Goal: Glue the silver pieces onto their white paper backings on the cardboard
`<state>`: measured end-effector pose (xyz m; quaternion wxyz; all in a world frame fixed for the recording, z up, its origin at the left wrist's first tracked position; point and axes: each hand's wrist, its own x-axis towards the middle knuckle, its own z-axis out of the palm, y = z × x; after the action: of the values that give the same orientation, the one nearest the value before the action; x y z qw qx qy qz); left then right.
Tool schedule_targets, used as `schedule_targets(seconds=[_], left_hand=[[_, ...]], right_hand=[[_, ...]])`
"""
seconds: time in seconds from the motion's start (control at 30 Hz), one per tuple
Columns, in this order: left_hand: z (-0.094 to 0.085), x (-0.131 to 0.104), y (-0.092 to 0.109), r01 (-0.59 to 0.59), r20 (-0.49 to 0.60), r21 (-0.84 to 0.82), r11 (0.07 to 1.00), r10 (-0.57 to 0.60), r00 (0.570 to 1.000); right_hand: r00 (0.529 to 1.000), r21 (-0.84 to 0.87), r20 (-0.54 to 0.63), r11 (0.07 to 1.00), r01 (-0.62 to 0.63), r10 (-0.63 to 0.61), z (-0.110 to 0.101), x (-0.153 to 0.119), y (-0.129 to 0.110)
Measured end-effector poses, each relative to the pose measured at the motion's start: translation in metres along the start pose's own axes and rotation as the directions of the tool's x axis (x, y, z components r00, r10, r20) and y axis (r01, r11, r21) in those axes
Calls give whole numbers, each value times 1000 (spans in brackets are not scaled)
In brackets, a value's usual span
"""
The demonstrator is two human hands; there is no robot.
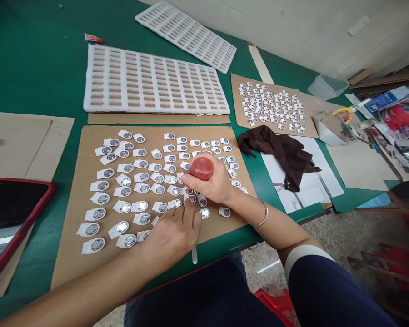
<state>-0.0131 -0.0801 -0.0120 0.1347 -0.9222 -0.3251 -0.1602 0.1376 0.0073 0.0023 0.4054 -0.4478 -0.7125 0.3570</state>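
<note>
Right hand point(217, 178) gripping a rounded red object point(201, 168), left hand point(177, 231) curled, its hold unclear, silver discs point(123, 207) on cardboard point(77, 193)

Both hands closed, brought close together in front of the body.

The right hand point(216, 184) was gripping, raised above and just beyond the left hand point(172, 234), its thumb point(193, 182) slanting down toward the left; from where I stood, I couldn't make out all its fingers. The right forearm point(276, 229) was bare and came in at a slant, the elbow bent. The left hand was turned back upward, knuckles raised, fingers curled under with their tips hidden. Behind it the left forearm point(98, 284), bare too, reached inward, long and low. Whether the two hands touched, I couldn't tell.
</note>
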Motion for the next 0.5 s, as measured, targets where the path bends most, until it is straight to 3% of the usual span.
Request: schedule_targets(seconds=[0.5], left_hand=[[-7,6,-3,2,-11,38,999,-2,1000]], right_hand=[[1000,24,31,1000,4,-5,-2,2,-5]])
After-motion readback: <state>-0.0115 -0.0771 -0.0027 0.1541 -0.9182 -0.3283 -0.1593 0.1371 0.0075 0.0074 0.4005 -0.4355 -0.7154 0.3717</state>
